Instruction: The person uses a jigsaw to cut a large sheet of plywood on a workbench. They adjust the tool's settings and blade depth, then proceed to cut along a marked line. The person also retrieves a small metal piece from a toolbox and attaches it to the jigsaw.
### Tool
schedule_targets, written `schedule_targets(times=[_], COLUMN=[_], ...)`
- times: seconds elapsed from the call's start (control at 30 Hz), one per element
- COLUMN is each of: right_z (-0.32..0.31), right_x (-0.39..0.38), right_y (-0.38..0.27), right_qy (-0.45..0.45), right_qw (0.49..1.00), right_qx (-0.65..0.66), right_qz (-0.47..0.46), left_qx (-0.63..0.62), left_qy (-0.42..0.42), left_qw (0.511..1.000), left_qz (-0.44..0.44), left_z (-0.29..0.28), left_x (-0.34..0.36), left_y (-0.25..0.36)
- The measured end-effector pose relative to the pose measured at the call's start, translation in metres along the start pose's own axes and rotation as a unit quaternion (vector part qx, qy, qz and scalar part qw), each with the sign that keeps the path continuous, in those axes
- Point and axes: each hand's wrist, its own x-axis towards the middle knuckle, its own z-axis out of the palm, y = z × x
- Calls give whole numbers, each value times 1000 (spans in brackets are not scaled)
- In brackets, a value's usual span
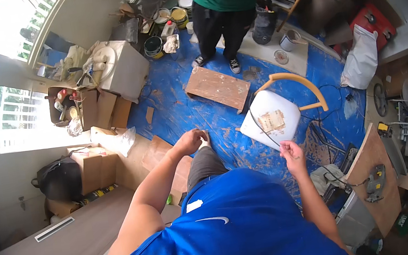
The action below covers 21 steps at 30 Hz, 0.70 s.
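Through the head view, I have my right hand's (293,157) fingers pinching a thin dark cord (262,132), which curves across the view of the chair's white seat (259,104). My left hand (190,143) curls beside the trouser leg (204,167); I cannot tell whether it grips anything.

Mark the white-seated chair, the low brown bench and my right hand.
White-seated chair (286,109): head view, on the white seat.
Low brown bench (217,88): head view, on the flat top.
Right hand (292,156): head view, on its middle.
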Motion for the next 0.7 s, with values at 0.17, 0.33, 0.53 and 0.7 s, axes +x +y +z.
schedule_targets(times=[0.17, 0.33, 0.53, 0.7], right_z=[105, 184, 259, 307], right_x=[91, 193, 315, 375], right_y=[-47, -93, -102, -101], right_qy=[-125, -192, -205, -209], right_qw=[987, 940, 912, 894], right_qx=[-103, -275, -354, -395], right_qz=[-13, -55, -22, 43], left_qx=[-88, -41, -24, -30], left_qy=[157, 226, 257, 226], left_qw=[981, 948, 902, 895], left_qz=[-72, -222, -346, -384], left_z=[-130, -235, -284, -284], left_x=[-40, -114, -172, -193], left_y=[-82, -127, -142, -203])
